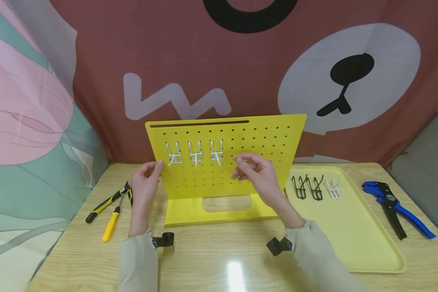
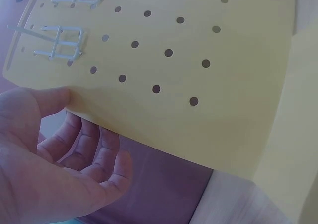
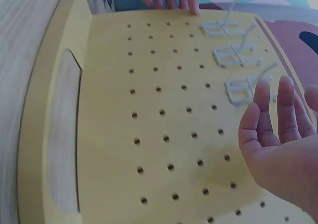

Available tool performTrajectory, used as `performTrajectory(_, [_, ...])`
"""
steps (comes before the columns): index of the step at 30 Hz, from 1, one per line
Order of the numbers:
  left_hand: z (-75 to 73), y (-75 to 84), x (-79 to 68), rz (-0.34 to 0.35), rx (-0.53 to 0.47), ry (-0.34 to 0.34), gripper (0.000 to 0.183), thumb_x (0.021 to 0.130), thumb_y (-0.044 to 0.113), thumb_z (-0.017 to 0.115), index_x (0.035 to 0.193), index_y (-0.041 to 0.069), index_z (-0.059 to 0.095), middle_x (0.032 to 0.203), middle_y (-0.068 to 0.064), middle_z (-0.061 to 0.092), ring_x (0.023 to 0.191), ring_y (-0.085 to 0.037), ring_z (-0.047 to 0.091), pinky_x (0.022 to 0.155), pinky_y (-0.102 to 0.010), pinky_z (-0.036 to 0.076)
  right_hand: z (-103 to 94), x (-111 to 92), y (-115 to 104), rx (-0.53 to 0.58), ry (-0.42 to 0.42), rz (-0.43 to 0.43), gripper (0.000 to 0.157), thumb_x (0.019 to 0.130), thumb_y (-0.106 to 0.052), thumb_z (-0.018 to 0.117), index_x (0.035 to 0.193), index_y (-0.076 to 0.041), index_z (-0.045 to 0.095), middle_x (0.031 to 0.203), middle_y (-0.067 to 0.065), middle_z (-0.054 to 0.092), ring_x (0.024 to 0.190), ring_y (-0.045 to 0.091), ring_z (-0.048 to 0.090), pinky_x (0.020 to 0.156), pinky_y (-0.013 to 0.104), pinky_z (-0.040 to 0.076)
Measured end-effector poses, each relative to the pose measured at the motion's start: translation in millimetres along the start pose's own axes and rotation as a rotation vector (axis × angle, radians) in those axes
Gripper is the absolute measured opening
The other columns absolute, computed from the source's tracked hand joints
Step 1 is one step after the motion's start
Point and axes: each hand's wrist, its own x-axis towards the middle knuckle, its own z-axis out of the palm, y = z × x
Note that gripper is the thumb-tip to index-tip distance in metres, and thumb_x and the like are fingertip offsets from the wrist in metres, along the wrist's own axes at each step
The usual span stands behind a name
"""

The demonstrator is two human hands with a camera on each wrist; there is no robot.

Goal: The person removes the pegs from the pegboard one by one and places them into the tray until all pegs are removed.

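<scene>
A yellow pegboard (image 1: 193, 178) stands upright on its base, facing me. Three white wire hooks, a left one (image 1: 175, 157), a middle one (image 1: 196, 155) and a right one (image 1: 216, 154), hang in a row on its upper left part. With thumb in front and fingers behind, my left hand (image 1: 145, 184) pinches the board's left edge; the left wrist view shows the thumb against the pegboard (image 2: 238, 129). My right hand (image 1: 260, 176) hovers before the middle of the board, fingers loosely bent and holding nothing. In the right wrist view it is just beside the nearest white hook (image 3: 241, 91).
Right of the board lies a yellow tray (image 1: 350, 239), with two black hooks and one white hook (image 1: 333, 189) near its back. A blue-and-black hand tool (image 1: 390, 198) lies farther right. Yellow-black pliers (image 1: 107, 204) and a yellow-handled screwdriver (image 1: 111, 225) lie at left.
</scene>
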Motion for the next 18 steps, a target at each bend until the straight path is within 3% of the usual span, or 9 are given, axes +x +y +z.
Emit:
performTrajectory(10, [0.5, 0.8, -0.2, 0.009, -0.006, 0.006, 0.039, 0.093, 0.038, 0.063, 0.107, 0.001, 0.065, 0.088, 0.002, 0.058, 0.082, -0.013, 0.052, 0.067, -0.018, 0.044, 27.0, 8, 7, 0.022, -0.049, -0.019, 0.032, 0.095, -0.005, 0.058, 0.126, 0.003, 0.054, 0.075, 0.004, 0.069, 0.068, 0.018, 0.067, 0.067, 0.035, 0.055])
performTrajectory(14, [0.6, -0.4, -0.1, 0.013, -0.001, 0.011, 0.039, 0.093, 0.037, 0.063, 0.106, 0.001, 0.065, 0.087, 0.003, 0.058, 0.080, -0.010, 0.052, 0.066, -0.018, 0.044, 34.2, 10, 9, -0.035, -0.042, -0.003, 0.026, 0.097, -0.009, 0.057, 0.122, -0.001, 0.058, 0.077, 0.009, 0.069, 0.067, 0.019, 0.067, 0.067, 0.043, 0.055])
performTrajectory(18, [1.5, -1.1, 0.5, 0.015, 0.001, 0.012, 0.039, 0.093, 0.037, 0.063, 0.107, 0.000, 0.066, 0.089, 0.001, 0.059, 0.081, -0.010, 0.052, 0.066, -0.018, 0.044, 36.9, 10, 11, -0.075, -0.038, 0.015, 0.024, 0.098, -0.012, 0.055, 0.120, -0.002, 0.060, 0.080, 0.014, 0.068, 0.067, 0.020, 0.067, 0.066, 0.043, 0.055])
